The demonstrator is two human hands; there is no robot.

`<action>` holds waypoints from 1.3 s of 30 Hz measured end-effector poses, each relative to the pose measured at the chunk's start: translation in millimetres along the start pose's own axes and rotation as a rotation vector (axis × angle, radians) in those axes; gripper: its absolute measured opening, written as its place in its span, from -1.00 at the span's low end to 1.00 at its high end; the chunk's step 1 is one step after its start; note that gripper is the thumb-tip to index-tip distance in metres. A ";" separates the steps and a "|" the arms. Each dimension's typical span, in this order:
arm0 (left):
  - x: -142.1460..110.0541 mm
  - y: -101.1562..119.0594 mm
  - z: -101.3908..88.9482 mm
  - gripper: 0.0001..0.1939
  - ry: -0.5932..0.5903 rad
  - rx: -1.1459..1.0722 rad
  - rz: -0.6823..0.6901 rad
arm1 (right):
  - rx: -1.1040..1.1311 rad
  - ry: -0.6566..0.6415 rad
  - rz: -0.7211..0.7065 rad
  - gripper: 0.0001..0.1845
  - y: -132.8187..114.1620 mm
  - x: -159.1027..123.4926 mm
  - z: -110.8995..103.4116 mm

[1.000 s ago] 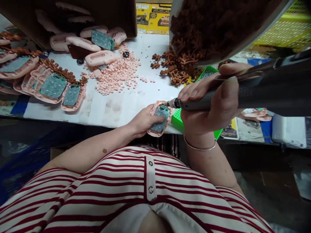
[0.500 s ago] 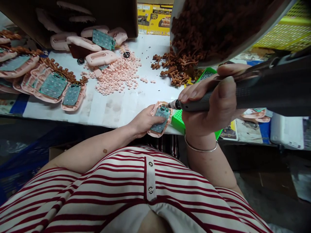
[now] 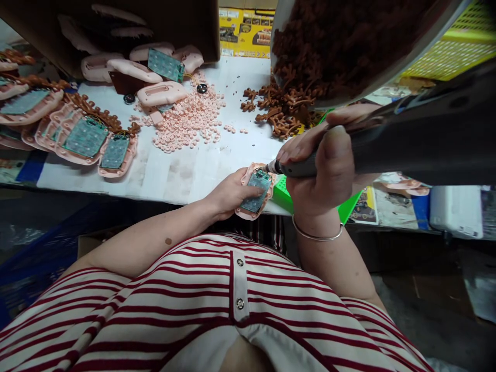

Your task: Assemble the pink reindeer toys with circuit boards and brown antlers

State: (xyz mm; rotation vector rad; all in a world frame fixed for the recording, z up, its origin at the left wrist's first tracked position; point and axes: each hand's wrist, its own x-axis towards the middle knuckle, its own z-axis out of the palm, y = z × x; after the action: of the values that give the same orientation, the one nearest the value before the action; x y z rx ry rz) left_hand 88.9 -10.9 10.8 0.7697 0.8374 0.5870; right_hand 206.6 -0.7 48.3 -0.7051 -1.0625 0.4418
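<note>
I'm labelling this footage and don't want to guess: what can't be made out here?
Tip of the electric screwdriver: head view, too small to tell what it touches.
Its rear end: head view, cut off by the right edge.
Most fingertips of the left hand: head view, hidden behind the pink shell.
Much of the green basket: head view, behind the right hand.
Depths of the cardboard box: head view, lost in shadow.

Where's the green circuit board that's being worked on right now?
In the head view, just right of centre: the circuit board sits in a pink shell held by the left hand, beneath the driver's tip.
</note>
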 end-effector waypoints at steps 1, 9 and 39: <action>0.0 -0.2 0.4 -0.61 0.013 -0.001 0.001 | -0.006 -0.030 -0.016 -0.72 1.3 -0.1 -0.5; -0.3 0.3 1.9 -0.68 0.038 -0.001 0.013 | -0.154 -0.132 0.049 -0.56 16.5 -2.7 -2.8; -0.1 3.9 -1.0 -0.49 0.066 0.005 -0.025 | -0.137 0.193 -0.155 -0.85 -9.2 -0.9 -104.5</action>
State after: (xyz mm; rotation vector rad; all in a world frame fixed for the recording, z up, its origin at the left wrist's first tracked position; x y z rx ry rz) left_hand 87.4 -8.3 13.5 0.7468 0.9083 0.5907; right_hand 300.4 -39.9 22.6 -0.7644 -0.9628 0.1648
